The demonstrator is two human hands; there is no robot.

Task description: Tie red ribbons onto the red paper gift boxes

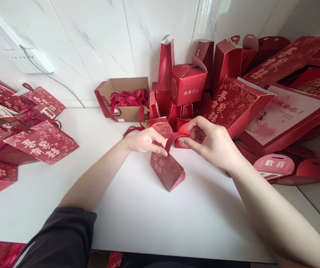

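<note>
A small red gift box (167,169) with pale printed characters stands tilted on the white table in front of me. From its top rises a red strap (173,139), bent into an arch. My left hand (150,141) pinches the box's top edge together with the near end of the strap. Thumb and fingers of my right hand (210,139) close on the strap's other end. Just behind my hands sit a small red box (183,143), partly covered by the strap and fingers, and a box with a rounded pink flap (162,129).
A cardboard box (126,119) of dark red ribbons (129,98) stands against the tiled wall. Red gift boxes (189,83) crowd the back and right. More finished-looking boxes (44,143) lie at the left, below a wall socket (27,61) with a cable.
</note>
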